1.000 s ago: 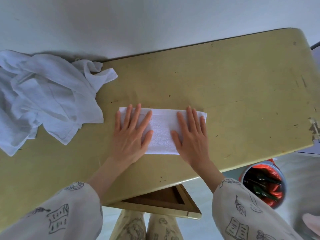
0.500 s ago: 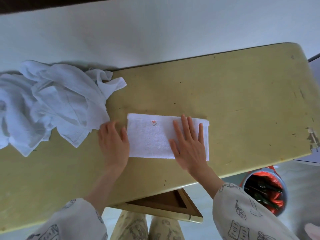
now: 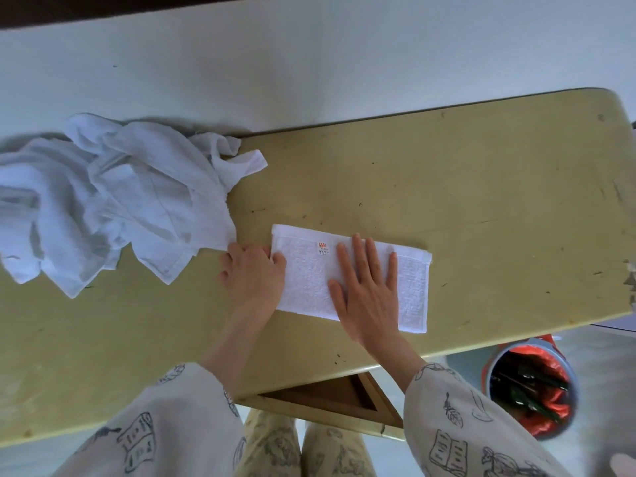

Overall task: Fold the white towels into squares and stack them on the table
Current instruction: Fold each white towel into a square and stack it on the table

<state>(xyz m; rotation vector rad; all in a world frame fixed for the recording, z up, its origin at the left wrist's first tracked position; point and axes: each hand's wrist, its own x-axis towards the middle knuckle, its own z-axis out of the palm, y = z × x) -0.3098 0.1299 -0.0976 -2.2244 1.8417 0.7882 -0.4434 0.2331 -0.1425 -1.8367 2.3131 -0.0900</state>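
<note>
- A scuffed yellow surface (image 3: pixel 481 187) is set against a white wall (image 3: pixel 309 63).
- A folded white towel (image 3: pixel 309 287) is pinched at its left edge by the left hand (image 3: pixel 253 277); right hand (image 3: pixel 370 294) fingers are spread flat on it.
- Crumpled white towels (image 3: pixel 113 201) are heaped at the left.

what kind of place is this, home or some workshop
Probably a home, though not certain: a worn yellow table against a plain white wall, a lined waste bin on the floor, and patterned pyjama-like sleeves.
</note>
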